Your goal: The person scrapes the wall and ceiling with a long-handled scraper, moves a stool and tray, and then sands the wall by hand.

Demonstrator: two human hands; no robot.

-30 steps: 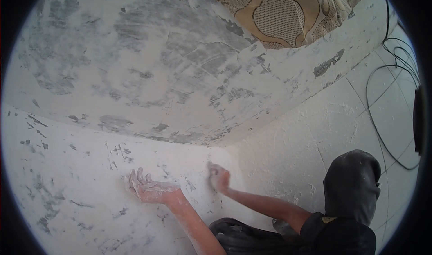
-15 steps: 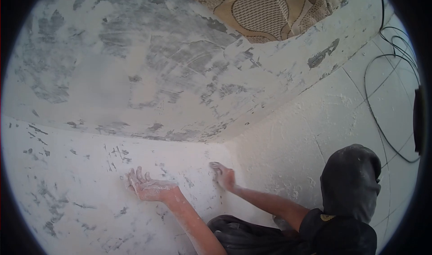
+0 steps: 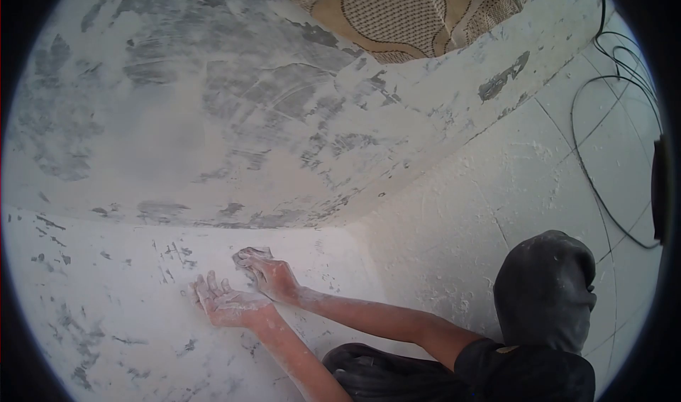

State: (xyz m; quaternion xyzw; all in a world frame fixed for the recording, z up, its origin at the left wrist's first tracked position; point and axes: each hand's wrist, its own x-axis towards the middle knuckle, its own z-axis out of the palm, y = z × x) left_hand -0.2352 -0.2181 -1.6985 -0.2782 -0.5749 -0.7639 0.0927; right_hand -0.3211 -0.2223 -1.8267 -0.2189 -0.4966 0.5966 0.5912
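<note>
My right hand [image 3: 277,277] is closed around a folded, dusty grey sheet that looks like sandpaper [image 3: 252,257]. It is pressed close to the white, patchily plastered surface [image 3: 128,288], just below the seam with the grey-streaked wall [image 3: 177,132]. Just left of and below it, my left hand [image 3: 228,304] is turned palm up with its fingers apart and half curled, coated in white dust. Nothing lies in that palm. The right wrist passes close by the left hand's heel.
Dusty pale floor tiles [image 3: 525,168] spread to the right, with a looped black cable [image 3: 576,125] on them. Patterned beige cloth [image 3: 397,19] hangs at the top. A rounded, dark, dust-flecked cloth shape [image 3: 546,292] stands at lower right beside the black sleeve [image 3: 475,356].
My right hand has swept left along the white surface, from near the corner to just beside my left hand. The left hand has barely moved. The view has shifted slightly.
</note>
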